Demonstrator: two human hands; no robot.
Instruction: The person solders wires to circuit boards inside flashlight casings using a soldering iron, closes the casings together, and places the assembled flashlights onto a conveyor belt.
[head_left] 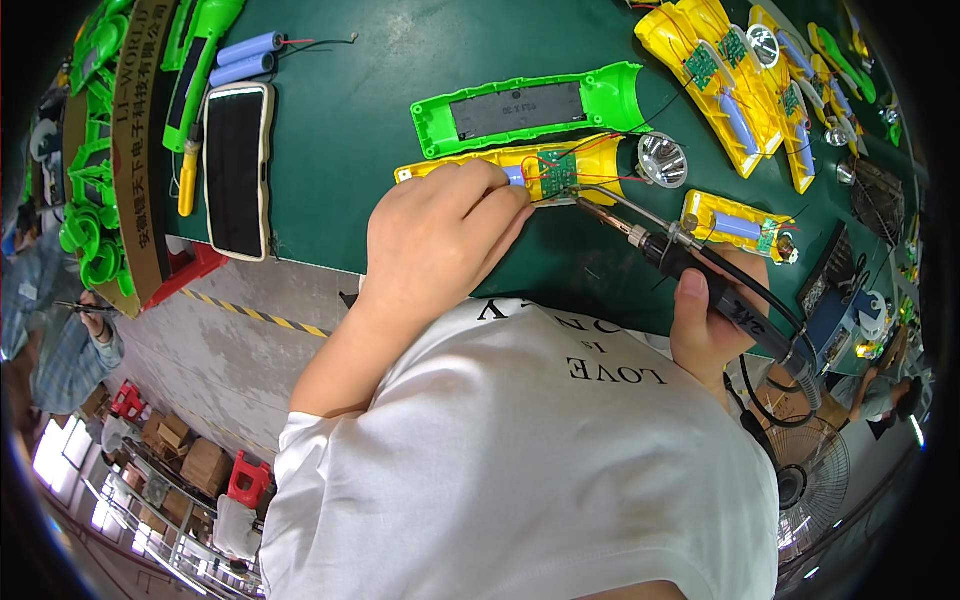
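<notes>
My left hand (440,228) is closed over a yellow flashlight shell (604,158), its fingers bent across the near edge and hiding part of the inside. A green circuit board (557,174) with thin red wires sits in that shell beside a blue battery cell (515,176). In my right hand (712,325) is a soldering iron (690,262) with a thin metal feed tube along it. Its tip meets the board's near edge; whether they touch I cannot tell. A round silver reflector (662,160) lies at the shell's right end, and a green shell half (628,92) lies just behind.
Several yellow shells (690,50) with boards and batteries lie at the far right, and a smaller yellow piece (738,222) lies near my right hand. On the left are a phone (238,170), a yellow-handled screwdriver (188,180), two blue cells (245,58) and a cardboard box (140,150) beside green parts.
</notes>
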